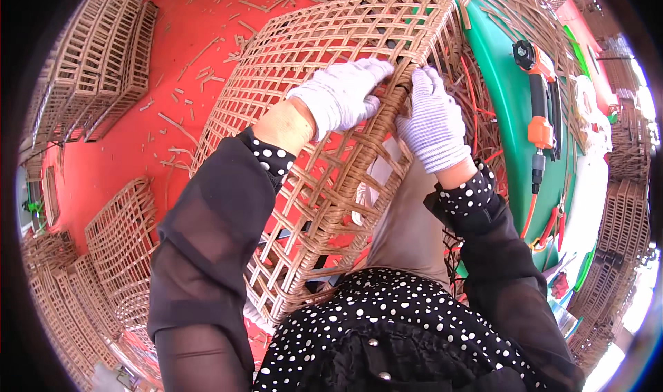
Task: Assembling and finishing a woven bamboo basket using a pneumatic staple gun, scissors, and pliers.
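Observation:
A large woven rattan lattice panel (pixel 304 74) rests tilted across my lap, its wrapped edge running down the middle. My left hand (pixel 342 95), in a white knit glove, lies on the panel with its fingers pressed to the wrapped edge near the top. My right hand (pixel 434 122), also gloved, grips that same edge just to the right, fingers curled onto the rattan strands. Both sleeves are dark with polka-dot cuffs.
Stacks of finished lattice panels (pixel 103 53) lie on the red floor (pixel 138 150) at left, more panels (pixel 117 247) at lower left. An orange power tool (pixel 539 102) lies on a green surface (pixel 507 95) at right. Loose rattan strips (pixel 518 12) pile at top right.

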Demonstrator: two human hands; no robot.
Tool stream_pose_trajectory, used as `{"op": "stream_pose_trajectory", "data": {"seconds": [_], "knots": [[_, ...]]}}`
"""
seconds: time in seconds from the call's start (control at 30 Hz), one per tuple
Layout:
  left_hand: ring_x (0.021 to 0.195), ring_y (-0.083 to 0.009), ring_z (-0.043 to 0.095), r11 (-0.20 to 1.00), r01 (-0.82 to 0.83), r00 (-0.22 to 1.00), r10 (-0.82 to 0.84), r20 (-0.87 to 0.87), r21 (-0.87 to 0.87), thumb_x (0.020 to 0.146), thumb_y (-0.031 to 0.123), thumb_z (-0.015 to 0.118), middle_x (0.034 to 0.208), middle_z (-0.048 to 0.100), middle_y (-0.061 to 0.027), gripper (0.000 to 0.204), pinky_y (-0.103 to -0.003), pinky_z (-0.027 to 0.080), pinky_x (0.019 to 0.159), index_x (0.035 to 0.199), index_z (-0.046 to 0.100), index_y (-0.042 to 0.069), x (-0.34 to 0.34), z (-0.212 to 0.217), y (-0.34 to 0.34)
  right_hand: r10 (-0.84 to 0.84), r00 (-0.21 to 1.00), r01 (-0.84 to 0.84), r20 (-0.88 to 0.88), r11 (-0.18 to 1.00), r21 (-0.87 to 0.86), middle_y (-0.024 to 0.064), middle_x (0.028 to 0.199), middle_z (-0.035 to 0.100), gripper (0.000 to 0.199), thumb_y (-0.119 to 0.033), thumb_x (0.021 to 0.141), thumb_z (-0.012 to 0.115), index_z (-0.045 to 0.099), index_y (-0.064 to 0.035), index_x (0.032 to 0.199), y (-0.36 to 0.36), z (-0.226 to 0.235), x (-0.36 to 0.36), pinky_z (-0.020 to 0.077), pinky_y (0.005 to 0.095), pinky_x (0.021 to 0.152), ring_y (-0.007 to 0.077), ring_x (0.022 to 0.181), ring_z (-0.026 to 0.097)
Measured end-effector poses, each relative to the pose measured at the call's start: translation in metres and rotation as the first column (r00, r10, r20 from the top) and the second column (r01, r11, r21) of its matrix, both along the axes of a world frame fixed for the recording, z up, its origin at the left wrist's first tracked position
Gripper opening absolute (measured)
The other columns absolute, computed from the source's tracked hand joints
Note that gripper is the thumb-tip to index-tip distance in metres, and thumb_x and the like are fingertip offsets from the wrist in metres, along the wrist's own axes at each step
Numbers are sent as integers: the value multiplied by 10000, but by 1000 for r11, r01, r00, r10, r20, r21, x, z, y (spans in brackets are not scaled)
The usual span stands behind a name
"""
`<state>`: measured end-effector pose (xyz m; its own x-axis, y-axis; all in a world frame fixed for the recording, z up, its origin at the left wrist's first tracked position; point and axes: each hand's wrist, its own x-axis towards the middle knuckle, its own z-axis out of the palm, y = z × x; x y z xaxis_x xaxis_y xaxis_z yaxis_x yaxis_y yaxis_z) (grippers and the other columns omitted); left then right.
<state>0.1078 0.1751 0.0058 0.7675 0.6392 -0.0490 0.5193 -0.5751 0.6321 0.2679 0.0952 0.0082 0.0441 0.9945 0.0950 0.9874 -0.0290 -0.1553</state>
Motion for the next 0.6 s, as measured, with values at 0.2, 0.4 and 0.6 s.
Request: {"op": "stream_pose_trajectory", "data": {"seconds": [0.2, 0.4, 0.6], "knots": [[1007, -305, 569, 901, 150, 989, -140, -54, 407, 838, 167, 515, 1146, 551, -174, 420, -381, 474, 845, 1223, 433, 21, 2, -6, 0, 106, 994, -109, 32, 985, 134, 217, 1182, 461, 604, -216, 677, 648, 415, 19, 1182, 0, -13, 6, 519, 400, 687, 360, 758, 610], [922, -299, 608, 859, 77, 997, -76, -23, 507, 821, 140, 513, 1074, 591, -166, 376, -377, 520, 741, 1177, 469, 30, 5, -20, 0, 120, 992, -112, -43, 981, 156, 240, 1096, 550, 466, -107, 703, 595, 483, 19, 1137, 1, -11, 6, 502, 416, 729, 382, 909, 580], [911, -297, 608, 966, 40, 996, -60, 70, 257, 805, 156, 558, 1092, 590, -157, 388, -349, 504, 767, 1177, 513, 58, -1, -11, 5, 134, 987, -122, -89, 984, 133, 207, 1096, 548, 480, -188, 714, 620, 482, -5, 1136, 4, -7, 12, 506, 408, 727, 353, 879, 594]]}}
